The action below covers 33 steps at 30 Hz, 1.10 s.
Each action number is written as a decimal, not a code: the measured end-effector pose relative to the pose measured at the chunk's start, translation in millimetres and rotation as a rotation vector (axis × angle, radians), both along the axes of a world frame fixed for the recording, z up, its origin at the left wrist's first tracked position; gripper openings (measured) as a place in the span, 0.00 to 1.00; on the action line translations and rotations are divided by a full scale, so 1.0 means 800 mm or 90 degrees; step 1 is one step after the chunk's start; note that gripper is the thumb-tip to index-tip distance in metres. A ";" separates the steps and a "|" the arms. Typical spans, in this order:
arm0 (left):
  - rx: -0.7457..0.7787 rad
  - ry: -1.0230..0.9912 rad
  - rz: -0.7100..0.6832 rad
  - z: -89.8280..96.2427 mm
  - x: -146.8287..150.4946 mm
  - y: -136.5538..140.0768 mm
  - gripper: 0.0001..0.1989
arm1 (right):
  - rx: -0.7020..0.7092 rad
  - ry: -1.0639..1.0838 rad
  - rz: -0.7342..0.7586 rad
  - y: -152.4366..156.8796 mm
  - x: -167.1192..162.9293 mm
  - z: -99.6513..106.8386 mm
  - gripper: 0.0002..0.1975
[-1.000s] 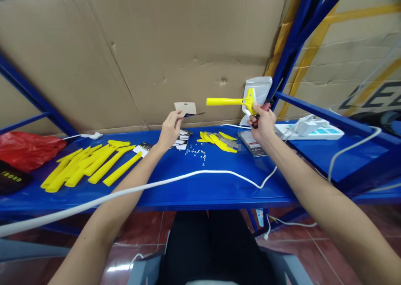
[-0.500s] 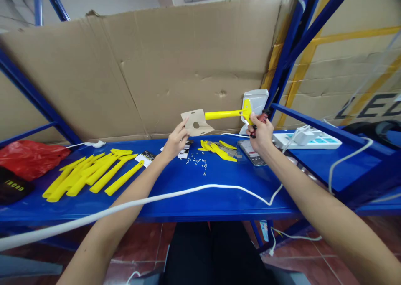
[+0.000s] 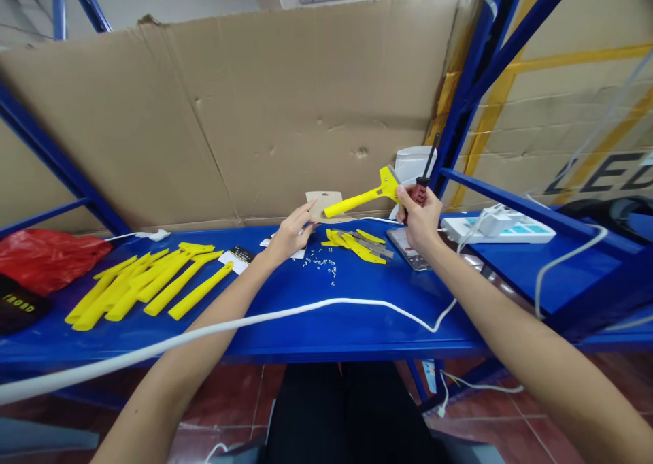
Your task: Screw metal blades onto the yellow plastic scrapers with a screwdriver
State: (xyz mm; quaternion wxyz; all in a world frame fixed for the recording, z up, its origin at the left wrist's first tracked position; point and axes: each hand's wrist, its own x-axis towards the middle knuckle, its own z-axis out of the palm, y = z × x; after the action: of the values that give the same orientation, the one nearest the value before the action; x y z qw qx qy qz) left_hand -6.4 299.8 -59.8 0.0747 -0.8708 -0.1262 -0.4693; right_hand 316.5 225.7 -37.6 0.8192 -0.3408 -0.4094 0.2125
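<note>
My left hand pinches a brown cardboard card just above the table's back part. In my right hand are a yellow scraper and a red-and-black screwdriver. The scraper's handle points left, its end overlapping the card in view; its head is near my right fingers. The screwdriver's shaft points upward. Below lie loose small screws and nuts and a pile of yellow scraper parts with grey blades. Several yellow scraper handles lie to the left.
A white cable crosses in front of the blue table. At the right are a phone and a white power strip. A red plastic bag lies far left. Cardboard stands behind, between blue posts.
The scraper's handle end has swung down and is tilted, and its head has shifted left. The card has moved slightly right and lower. The screwdriver now shows with its shaft upright.
</note>
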 end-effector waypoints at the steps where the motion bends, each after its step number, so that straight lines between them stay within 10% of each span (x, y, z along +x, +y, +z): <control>1: -0.002 0.001 0.001 0.000 0.000 0.000 0.05 | 0.002 -0.011 -0.003 -0.001 -0.001 0.000 0.27; 15: -0.048 -0.051 -0.033 0.012 0.022 -0.030 0.01 | -0.014 -0.164 -0.036 -0.034 -0.016 0.017 0.21; 33: -0.258 -0.277 -0.147 0.029 0.064 -0.088 0.10 | -0.101 -0.080 0.273 -0.060 -0.050 0.038 0.22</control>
State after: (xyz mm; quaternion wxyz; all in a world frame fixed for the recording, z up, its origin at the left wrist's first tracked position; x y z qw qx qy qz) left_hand 45.0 229.5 -36.9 -0.1829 -0.7557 -0.1302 -0.6153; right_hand 276.8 178.0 -6.8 0.6990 -0.3222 -0.5044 0.3913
